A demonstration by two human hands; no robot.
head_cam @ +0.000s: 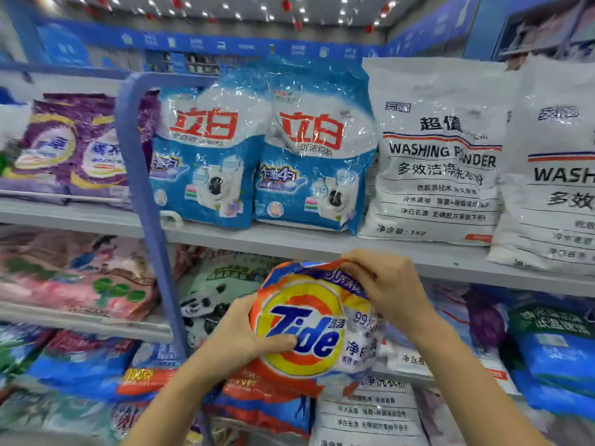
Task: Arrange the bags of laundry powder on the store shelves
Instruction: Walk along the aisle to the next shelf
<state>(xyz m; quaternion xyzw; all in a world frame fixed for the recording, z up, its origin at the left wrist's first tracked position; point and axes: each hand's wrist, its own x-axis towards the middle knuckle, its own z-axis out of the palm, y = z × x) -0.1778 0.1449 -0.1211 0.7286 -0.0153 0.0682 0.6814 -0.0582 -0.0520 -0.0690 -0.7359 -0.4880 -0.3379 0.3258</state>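
While my left hand (238,341) and right hand (386,286) are gripping the Tide bag (306,320) at lower centre, I'm reckoning upright, label-outward placement suits best.

An orange-and-yellow Tide bag (309,326) is being held upright, facing out, just below the front edge of the upper shelf (289,243), its top crumpled. On that shelf two blue bags (206,156) are standing side by side, with white bags (438,156) standing just right of them.
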